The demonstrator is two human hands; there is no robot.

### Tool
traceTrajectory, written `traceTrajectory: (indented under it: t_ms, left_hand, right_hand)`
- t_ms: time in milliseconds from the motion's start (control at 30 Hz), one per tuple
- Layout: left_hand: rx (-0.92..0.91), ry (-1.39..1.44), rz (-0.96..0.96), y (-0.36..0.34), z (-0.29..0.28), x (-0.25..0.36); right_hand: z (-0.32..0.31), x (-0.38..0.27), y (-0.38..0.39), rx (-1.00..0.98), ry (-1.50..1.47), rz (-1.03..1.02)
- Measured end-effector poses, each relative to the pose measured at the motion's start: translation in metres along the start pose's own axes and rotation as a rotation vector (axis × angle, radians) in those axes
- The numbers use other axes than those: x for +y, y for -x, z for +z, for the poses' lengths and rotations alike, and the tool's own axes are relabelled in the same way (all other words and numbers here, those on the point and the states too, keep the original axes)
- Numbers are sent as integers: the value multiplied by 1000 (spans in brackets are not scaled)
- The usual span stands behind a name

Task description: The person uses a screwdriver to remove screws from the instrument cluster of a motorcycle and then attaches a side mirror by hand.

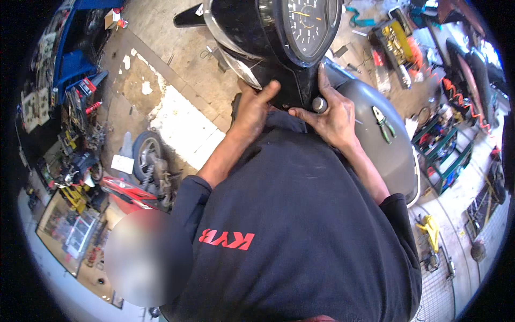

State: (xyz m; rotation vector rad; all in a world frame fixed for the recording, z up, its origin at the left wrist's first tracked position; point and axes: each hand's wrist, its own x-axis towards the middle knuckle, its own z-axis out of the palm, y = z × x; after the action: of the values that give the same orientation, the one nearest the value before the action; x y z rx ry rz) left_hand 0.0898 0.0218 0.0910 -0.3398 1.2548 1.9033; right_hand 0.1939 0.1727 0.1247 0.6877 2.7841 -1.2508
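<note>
A black motorcycle headlight housing (252,32) with a round speedometer (307,24) set in it stands at the top middle. My left hand (252,110) grips its lower left edge, thumb on the near face and the other fingers partly hidden behind. On the lower right, my right hand (338,115) holds the same housing, its index finger stretched up along the side and its thumb at the bottom. Beside that thumb shows a small grey rounded end (319,104); what it belongs to is hidden. Green-handled pliers (383,124) lie on a smooth grey curved panel (370,107) right of my hands.
A yellow-black toolbox (397,45) sits on the floor at the upper right, near an orange coiled hose (456,94). Farther right stands a green rack (442,153) of parts. Left are a motorcycle wheel (146,153), red bodywork (129,190) and a person with a blurred head (147,257).
</note>
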Motion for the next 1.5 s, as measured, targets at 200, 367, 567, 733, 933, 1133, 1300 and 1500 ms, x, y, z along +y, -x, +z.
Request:
traceTrajectory:
  t_ms: [200,367,567,733,933,1133,1300,1500]
  left_hand:
    - [-354,229,65,-41,-48,-27]
    - [-284,182,29,-23,-29,-11]
    - [-245,167,139,-22,-26,-17]
    - [-217,154,187,-11,-16,-9]
    - [-229,117,243,-5,-13,-9]
    - [-239,120,152,-9,-13,-11]
    - [-227,83,147,-3,-13,-7]
    - [-183,99,134,-13,-19,-17]
  right_hand:
    - [-10,-12,-2,-55,4,73]
    - [-13,-17,-2,-109,55,123]
    - [-7,-9,4,-20,124,13]
    - [-6,-8,8,12,48,11]
    - [-10,-14,12,-17,11,28]
    - [-7,-8,17,45,99,-32]
    - [-14,-22,30,19,-68,70]
    - [-12,5,58,232,-211,145]
